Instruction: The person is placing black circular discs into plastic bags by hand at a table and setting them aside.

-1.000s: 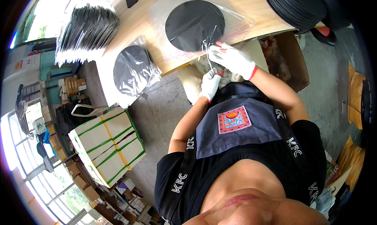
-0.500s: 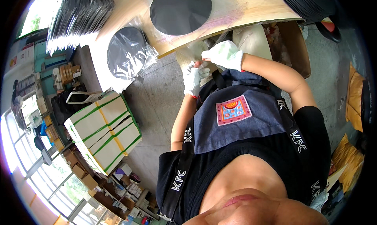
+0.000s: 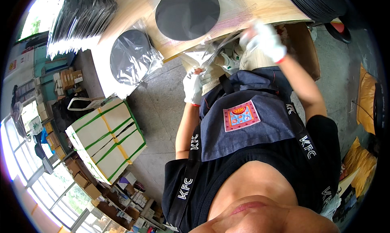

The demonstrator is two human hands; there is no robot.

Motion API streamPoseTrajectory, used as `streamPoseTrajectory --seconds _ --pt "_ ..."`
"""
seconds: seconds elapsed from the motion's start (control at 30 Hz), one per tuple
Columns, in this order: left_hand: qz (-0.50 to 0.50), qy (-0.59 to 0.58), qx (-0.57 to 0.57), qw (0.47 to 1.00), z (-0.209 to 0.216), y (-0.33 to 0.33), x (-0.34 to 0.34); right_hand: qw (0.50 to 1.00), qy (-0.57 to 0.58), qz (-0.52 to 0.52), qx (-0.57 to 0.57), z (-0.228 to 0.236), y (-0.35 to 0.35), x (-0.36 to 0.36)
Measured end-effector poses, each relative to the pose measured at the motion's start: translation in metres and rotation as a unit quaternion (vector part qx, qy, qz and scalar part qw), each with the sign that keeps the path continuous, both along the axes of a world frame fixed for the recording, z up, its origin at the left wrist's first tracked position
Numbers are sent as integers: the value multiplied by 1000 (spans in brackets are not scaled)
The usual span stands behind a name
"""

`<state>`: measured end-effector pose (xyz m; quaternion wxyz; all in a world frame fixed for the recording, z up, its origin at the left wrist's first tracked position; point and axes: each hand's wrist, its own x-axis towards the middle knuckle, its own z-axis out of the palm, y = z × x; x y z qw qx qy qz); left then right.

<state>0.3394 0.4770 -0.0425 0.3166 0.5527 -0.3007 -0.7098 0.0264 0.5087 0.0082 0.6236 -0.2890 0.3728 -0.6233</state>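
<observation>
My left hand [image 3: 193, 88], in a white glove with bare fingertips, pinches a clear plastic bag [image 3: 200, 57] just below the table's near edge. The film stretches up and right toward my right hand [image 3: 266, 42]. That hand wears the same kind of glove and is blurred by motion, so its fingers and grip cannot be made out. Just beyond the bag, a flat black disc [image 3: 187, 14] lies on clear film on the wooden table [image 3: 239, 19]. To its left, a black disc in a clear bag [image 3: 131, 56] rests at the table's edge.
Black discs in clear bags form a stack [image 3: 83, 19] at the far left. Bare black discs are piled [image 3: 317, 4] at the far right. An open cardboard box [image 3: 306, 50] stands under the table. A white carton with green straps [image 3: 107, 139] is on the left.
My hands have parted: the right has swung right and up, while the left has shifted slightly down and left. The clear film now shows spread out between them.
</observation>
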Motion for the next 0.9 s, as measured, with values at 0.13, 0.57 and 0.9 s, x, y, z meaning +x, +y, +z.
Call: streamPoseTrajectory --seconds 0.13,0.57,0.9 --pt "-83 -49 -87 992 5 5 16 922 122 -345 127 -79 100 -212" --pt "-277 -460 -712 453 6 -49 6 497 832 24 -243 26 -17 -29" --pt "-203 -371 -668 612 14 -29 35 524 773 49 -356 -12 -37 -25"
